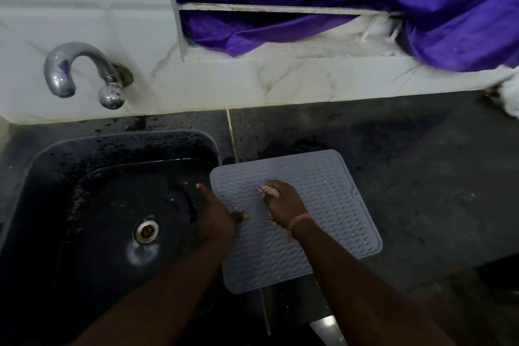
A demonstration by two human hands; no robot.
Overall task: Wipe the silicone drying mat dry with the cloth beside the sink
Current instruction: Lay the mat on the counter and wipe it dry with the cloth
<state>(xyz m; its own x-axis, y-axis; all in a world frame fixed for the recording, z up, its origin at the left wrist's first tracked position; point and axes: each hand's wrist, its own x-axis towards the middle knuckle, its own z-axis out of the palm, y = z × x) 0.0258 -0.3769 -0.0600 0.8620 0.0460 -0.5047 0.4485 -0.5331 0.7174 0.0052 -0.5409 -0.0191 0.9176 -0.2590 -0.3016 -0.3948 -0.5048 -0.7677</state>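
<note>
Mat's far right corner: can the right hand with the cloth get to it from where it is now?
Probably yes. The right hand grips the cloth near the middle of the mat, and nothing lies between it and that corner. The left hand only holds the mat's left edge.

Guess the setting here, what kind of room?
Most likely a home kitchen counter: a dark sink with a wall-mounted tap, a dark stone countertop against white tiles, and a grey silicone drying mat being wiped by the right hand with a cloth.
</note>
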